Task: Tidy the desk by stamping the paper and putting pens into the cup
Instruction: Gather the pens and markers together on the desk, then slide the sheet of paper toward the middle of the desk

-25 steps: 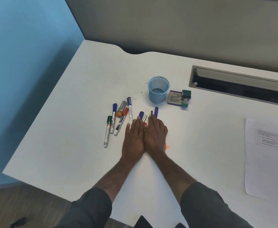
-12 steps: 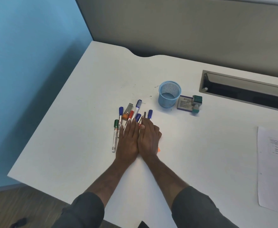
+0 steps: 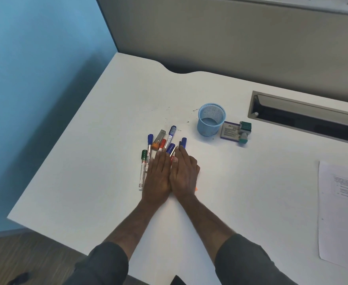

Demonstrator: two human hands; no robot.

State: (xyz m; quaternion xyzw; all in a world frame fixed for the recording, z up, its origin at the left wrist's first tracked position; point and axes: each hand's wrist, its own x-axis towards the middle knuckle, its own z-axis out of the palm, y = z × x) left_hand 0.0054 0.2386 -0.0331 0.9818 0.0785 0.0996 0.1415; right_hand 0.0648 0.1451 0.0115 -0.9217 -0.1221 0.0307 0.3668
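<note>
Several pens and markers (image 3: pixel 162 144) lie bunched on the white desk (image 3: pixel 107 161), among them a green-capped marker (image 3: pixel 143 167) at the left. My left hand (image 3: pixel 158 175) and my right hand (image 3: pixel 184 173) lie flat side by side on the pens, fingers straight, covering their lower ends. A blue mesh cup (image 3: pixel 211 119) stands empty beyond the pens to the right. Next to it lie a purple ink pad box (image 3: pixel 229 130) and a green stamp (image 3: pixel 244 132). A printed paper (image 3: pixel 341 212) lies at the right edge.
A recessed cable tray (image 3: pixel 304 116) runs along the back right of the desk. A blue wall stands to the left and a beige partition behind. The desk's front edge runs diagonally at the lower left, with wooden floor below.
Both hands have pushed the scattered pens together into a tighter bunch. The camera view has shifted, so the whole scene sits further right in the picture.
</note>
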